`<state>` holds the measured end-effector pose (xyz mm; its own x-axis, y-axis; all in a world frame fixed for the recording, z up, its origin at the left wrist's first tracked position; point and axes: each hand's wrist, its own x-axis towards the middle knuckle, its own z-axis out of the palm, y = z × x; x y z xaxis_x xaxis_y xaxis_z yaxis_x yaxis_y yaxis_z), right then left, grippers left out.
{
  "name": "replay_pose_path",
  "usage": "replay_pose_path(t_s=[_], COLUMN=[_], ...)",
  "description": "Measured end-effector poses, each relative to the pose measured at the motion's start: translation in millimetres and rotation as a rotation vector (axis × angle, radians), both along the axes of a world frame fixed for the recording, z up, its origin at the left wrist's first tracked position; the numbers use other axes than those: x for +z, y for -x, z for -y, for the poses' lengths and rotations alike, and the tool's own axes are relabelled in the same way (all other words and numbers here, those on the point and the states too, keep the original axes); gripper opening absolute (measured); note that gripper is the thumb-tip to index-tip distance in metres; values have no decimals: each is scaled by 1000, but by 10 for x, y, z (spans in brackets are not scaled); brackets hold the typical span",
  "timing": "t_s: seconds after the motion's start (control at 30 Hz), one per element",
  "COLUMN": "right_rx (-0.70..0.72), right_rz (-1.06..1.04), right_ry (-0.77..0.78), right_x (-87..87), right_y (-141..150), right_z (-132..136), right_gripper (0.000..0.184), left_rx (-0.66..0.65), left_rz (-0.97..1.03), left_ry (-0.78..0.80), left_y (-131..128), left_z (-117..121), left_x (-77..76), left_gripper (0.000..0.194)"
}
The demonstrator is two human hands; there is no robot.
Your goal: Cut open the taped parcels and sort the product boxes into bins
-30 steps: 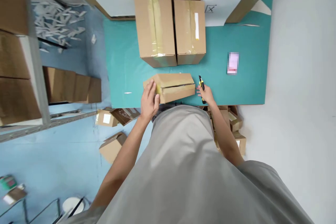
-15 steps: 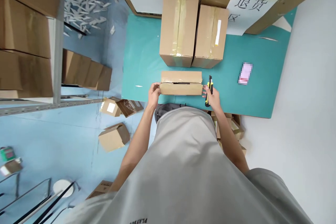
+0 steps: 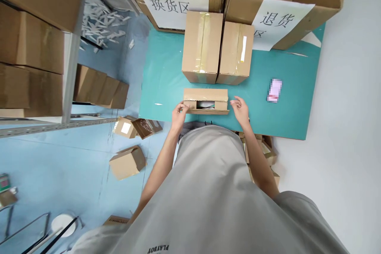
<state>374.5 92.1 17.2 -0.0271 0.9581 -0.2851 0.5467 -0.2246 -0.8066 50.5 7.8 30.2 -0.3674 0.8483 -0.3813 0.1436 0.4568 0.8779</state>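
Observation:
A small long cardboard box (image 3: 205,94) lies near the front edge of the green table. Its near flap is folded toward me, and some white contents (image 3: 206,104) show between the short inner flaps. At the box's left end my left hand (image 3: 179,114) is closed on the cardboard edge, fingertips by the left inner flap. Just off the right end, my right hand (image 3: 240,110) has its fingers apart and curved toward the box. A tiny dark bit shows beside that wrist; I cannot make out what it is. The utility knife is not recognisable now.
Two taped cartons (image 3: 202,47) (image 3: 235,51) stand behind the small box. Large open boxes (image 3: 178,8) (image 3: 297,16) with paper signs are at the back. A pixelated pink item (image 3: 274,90) lies on the green table (image 3: 291,119). Left, a shelf (image 3: 67,75) holds cartons; more boxes (image 3: 127,162) lie on the floor.
The small box's near flap has opened toward me, exposing the inside. My right hand has moved slightly off the box, and the yellow-black utility knife no longer shows in it. The view has shifted.

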Motion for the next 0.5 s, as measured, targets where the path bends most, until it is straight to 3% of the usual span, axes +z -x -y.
replay_pose_path(t_s=[0.07,0.13,0.27,0.37,0.5], right_rx=[93,146,151,95,87], right_rz=[-79,-45,44,149,267], right_ry=[17,-16,-155,-190,11], right_x=[129,252,390,328,138], right_y=[113,199,335,475,655], right_z=[-81,-175,-431,-679,-946], right_gripper=[63,61,34,31,39], left_rx=[18,-3,-238,-369,-411], left_rz=[20,64,21,-138,-294], left_ry=[15,17,-20,-19,4], left_y=[8,37,120,119,18], left_z=[31,98,298,406,398], left_x=[-12,-4,47,38,-47], left_gripper=[18,37,76,88,88])
